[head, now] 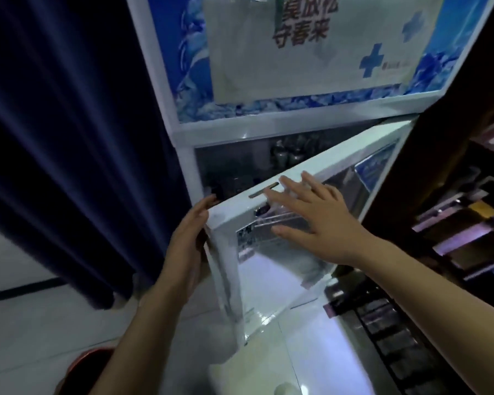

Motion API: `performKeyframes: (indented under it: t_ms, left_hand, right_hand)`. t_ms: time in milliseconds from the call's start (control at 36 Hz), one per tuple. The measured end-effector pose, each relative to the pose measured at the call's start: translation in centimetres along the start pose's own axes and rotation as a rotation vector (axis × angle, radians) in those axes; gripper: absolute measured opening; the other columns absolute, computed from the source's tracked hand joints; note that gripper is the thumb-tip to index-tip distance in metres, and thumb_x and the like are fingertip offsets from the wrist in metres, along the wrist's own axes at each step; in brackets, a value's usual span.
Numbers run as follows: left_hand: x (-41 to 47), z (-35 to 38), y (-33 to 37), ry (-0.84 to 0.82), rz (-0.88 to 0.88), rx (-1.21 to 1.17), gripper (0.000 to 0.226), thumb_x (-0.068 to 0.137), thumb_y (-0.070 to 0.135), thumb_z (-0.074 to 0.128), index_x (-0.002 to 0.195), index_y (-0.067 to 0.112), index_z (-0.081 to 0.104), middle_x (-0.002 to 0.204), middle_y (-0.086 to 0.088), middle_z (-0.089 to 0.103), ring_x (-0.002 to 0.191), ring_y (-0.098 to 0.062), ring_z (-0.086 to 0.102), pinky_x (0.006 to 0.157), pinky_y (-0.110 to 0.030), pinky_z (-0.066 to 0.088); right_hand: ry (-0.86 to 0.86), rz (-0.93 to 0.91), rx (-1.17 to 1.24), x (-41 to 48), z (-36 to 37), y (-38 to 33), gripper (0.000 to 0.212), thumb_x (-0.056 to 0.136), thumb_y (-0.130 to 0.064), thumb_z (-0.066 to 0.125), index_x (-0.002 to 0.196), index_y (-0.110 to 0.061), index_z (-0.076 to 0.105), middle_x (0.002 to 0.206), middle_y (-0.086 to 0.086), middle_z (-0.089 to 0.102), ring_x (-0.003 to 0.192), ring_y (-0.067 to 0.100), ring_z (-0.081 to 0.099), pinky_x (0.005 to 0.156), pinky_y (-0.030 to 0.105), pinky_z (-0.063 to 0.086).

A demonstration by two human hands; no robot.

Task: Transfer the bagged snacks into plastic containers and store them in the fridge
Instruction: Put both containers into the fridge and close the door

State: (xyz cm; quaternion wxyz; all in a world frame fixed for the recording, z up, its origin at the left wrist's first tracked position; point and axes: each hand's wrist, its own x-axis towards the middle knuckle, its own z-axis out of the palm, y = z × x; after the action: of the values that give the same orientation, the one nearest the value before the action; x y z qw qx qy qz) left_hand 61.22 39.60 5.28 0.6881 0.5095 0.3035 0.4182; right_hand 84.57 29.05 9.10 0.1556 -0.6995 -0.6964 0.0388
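White fridge door [351,158] sits gripped in left hand [187,240], under right hand [311,218].

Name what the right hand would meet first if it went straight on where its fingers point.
The right hand would probably meet the top edge of the fridge door; depth is unclear.

Dark blue curtain [69,138] hung at 9 o'clock, a printed poster [311,52] at 12 o'clock.
The curtain fell in heavy folds to a pale tiled floor [54,323] at 7 o'clock, where a red rounded object [89,363] was cut off by the bottom edge. The white poster bore Chinese characters and blue crosses. A dark wooden post [454,109] and blurred shelving [468,223] stood at 3 o'clock.
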Motion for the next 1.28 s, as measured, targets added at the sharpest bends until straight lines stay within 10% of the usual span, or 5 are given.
performKeyframes:
  t_ms: [111, 222, 500, 972, 1278]
  left_hand:
    - [-1.2, 0.3, -1.8, 0.148, 0.174, 0.21, 0.063, 0.099, 0.014, 0.058, 0.152, 0.038, 0.033, 0.152, 0.011, 0.047, 0.135, -0.011, 0.05, 0.102, -0.029, 0.051]
    - [-1.7, 2.5, -4.8, 0.174, 0.39, 0.831, 0.098, 0.091, 0.026, 0.064, 0.156, 0.048, -0.006, 0.167, 0.016, -0.014, 0.155, -0.011, -0.006, 0.123, -0.034, 0.006]
    - [6.9, 1.5, -8.6, 0.333, 0.154, 1.683, 0.106, 0.087, 0.048, 0.064, 0.155, 0.033, -0.015, 0.164, -0.006, -0.023, 0.153, -0.035, -0.014, 0.122, -0.059, -0.001]
    - [11.3, 1.1, -8.6, 0.321, -0.025, 1.837, 0.112, 0.086, 0.06, 0.057, 0.151, 0.037, -0.031, 0.158, -0.003, -0.041, 0.15, -0.038, -0.024, 0.121, -0.058, -0.004]
    - [4.0, 3.2, -6.9, 0.376, 0.087, 1.348, 0.079, 0.09, 0.043, 0.055, 0.157, 0.043, 0.015, 0.169, -0.003, 0.001, 0.154, -0.032, -0.003, 0.123, -0.054, 0.008]
  right_hand:
    - [0.069, -0.099, -0.113, 2.5, 2.8, 1.8, 0.074, 0.09, -0.076, 0.026, 0.153, -0.052, -0.005, 0.166, -0.015, -0.01, 0.152, 0.021, -0.019, 0.117, 0.065, 0.005]
    - [0.178, -0.095, -0.217, 4.5, 6.1, 4.6, 0.076, 0.093, -0.07, 0.031, 0.158, -0.04, 0.003, 0.168, -0.005, -0.005, 0.154, 0.028, -0.007, 0.114, 0.069, 0.011]
    - [0.114, 0.028, -0.299, 8.4, 8.5, 13.8, 0.079, 0.091, -0.068, 0.033, 0.158, -0.037, 0.005, 0.168, -0.007, -0.006, 0.154, 0.028, -0.006, 0.114, 0.07, 0.008]
    - [0.077, -0.041, -0.339, 10.8, 9.7, 16.4, 0.097, 0.083, -0.07, 0.049, 0.159, -0.032, 0.002, 0.166, 0.002, -0.015, 0.151, 0.035, -0.017, 0.114, 0.07, 0.007]
    - [-0.203, -0.01, -0.003, 7.1, 8.1, 13.2, 0.071, 0.088, -0.073, 0.038, 0.153, -0.046, 0.023, 0.167, -0.008, -0.004, 0.152, 0.022, -0.013, 0.119, 0.059, 0.002]
